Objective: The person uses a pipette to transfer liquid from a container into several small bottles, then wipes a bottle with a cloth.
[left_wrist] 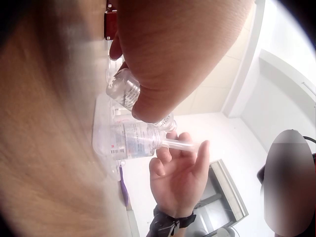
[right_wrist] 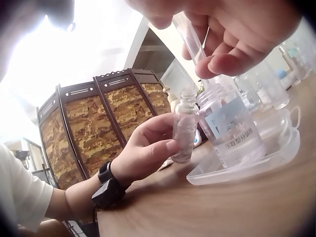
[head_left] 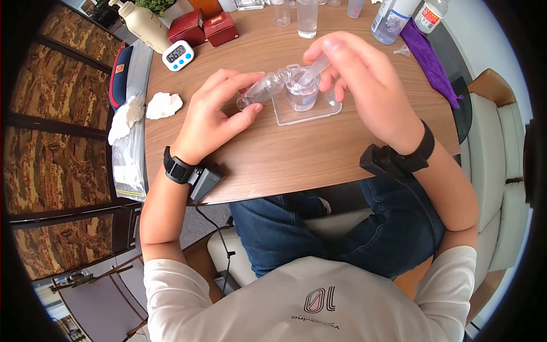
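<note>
My left hand [head_left: 208,122] grips a small clear bottle [head_left: 259,92] between thumb and fingers, its open neck tilted toward a wide clear jar [head_left: 301,101]. The jar stands on a shallow clear plastic tray [head_left: 288,118] and has a printed label, plain in the right wrist view. Above the jar, my right hand [head_left: 373,82] pinches a slim translucent tube [head_left: 313,69], slanted with its lower end in the jar's mouth. In the right wrist view the small bottle [right_wrist: 186,126] stands nearly upright right beside the jar [right_wrist: 229,131].
Crumpled white tissue [head_left: 164,106] and a digital timer [head_left: 178,56] lie at the left. Red boxes [head_left: 221,29], a pump bottle [head_left: 143,25] and a clear cylinder [head_left: 307,20] stand behind. At the right are a small funnel [head_left: 402,51], purple cloth [head_left: 432,68] and a blue-white bottle [head_left: 391,21].
</note>
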Available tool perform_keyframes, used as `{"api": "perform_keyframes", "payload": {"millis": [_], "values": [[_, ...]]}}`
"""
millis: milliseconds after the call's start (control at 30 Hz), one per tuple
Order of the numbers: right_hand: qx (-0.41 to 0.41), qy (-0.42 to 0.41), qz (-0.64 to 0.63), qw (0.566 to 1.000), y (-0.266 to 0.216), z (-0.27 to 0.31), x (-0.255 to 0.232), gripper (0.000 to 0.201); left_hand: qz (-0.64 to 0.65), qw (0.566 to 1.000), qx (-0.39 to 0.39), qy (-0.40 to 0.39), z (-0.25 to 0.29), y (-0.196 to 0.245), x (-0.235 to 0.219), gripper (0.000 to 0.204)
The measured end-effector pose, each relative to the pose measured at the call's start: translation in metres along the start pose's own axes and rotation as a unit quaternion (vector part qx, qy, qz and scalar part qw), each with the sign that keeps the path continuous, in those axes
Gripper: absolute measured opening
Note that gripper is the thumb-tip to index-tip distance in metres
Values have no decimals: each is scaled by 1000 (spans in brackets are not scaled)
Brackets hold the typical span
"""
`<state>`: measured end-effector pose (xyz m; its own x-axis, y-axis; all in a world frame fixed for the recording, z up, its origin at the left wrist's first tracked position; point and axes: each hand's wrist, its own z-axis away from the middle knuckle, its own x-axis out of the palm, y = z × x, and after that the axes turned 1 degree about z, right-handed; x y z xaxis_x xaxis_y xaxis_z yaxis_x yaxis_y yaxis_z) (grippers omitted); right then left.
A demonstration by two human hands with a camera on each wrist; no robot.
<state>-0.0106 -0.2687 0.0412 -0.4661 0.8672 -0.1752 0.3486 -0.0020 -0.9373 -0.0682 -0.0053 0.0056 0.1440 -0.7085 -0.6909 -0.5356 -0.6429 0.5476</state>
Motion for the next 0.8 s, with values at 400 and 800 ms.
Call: {"api": "perform_keyframes", "payload": {"millis": [400,800], "values": [[-174,131,-153,964,-21,-1,-18,54,-1,1000,8,-9,0,0,0,43],[-125,133,-96,979,-23,2,-15,50,4,1000,-2,-14,0,1,0,42]]}}
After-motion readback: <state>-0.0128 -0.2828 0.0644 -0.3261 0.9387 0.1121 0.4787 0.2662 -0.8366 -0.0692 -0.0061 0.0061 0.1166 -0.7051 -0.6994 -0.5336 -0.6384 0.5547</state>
